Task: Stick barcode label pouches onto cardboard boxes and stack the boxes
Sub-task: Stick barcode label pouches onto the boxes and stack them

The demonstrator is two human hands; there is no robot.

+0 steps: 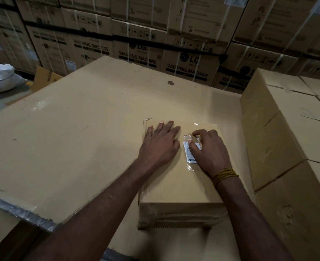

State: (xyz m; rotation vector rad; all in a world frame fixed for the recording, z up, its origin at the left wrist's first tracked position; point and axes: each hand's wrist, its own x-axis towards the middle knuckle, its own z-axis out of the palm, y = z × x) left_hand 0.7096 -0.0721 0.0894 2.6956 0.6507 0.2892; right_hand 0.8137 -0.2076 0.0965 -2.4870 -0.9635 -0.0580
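Head view: the left hand (160,143) lies flat with straight fingers on the small box (176,185). The right hand (209,150) curls its fingers onto the label pouch (188,151), stuck on top of that box.

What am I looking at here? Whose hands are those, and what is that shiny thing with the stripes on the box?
There is only one picture, taken by a camera worn on a person's head, so you look down at their own two arms. No machine is here. The left hand lies flat, fingers straight, on top of a small cardboard box, keeping it steady. The right hand, with a yellow thread band on its wrist, curls its fingers onto a clear pouch holding a white barcode label, pressing it onto the box top. The small box sits on a big flat sheet of cardboard. To the right stands a stack of plain boxes. Behind are tall cartons printed "washing machine".
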